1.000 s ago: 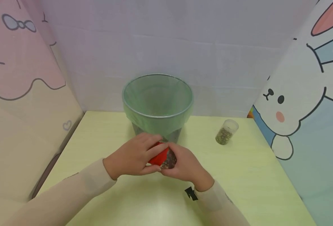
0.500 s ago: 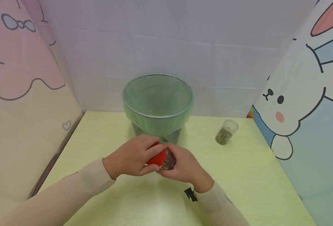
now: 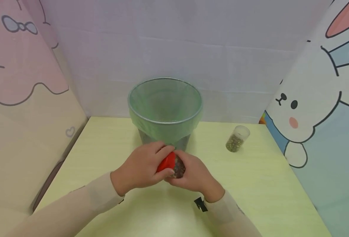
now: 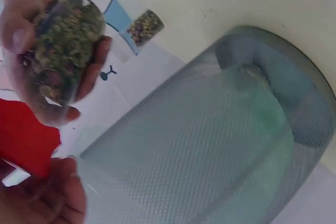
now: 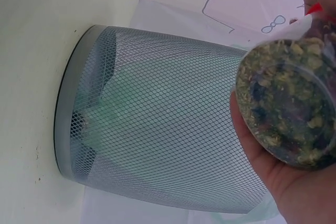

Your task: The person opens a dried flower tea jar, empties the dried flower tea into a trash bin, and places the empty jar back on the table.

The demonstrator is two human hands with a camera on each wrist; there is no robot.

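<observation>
A clear jar (image 3: 178, 167) of dried herbs and flowers is held above the table, tilted on its side. My right hand (image 3: 193, 171) grips its body, and the round base (image 5: 289, 103) faces the right wrist camera. At the other end is a red lid (image 3: 167, 161), which my left hand (image 3: 140, 164) grips with the fingers over the top and the thumb on the near side. The left wrist view shows the red lid (image 4: 26, 137) close to the jar's clear mouth end; whether they touch there is hard to tell.
Just behind the hands stands a mesh wastebasket (image 5: 173, 119) with a green bag liner (image 3: 165, 131) over its rim. A second clear jar (image 3: 235, 141), partly filled with dried bits, is at the right. A black clip-like piece (image 3: 200, 204) shows by the right cuff. Printed cloth surrounds the table (image 3: 269, 184).
My left hand has shifted slightly right and turned on the red lid, its thumb now farther over the lid. The right hand and the jar have barely moved.
</observation>
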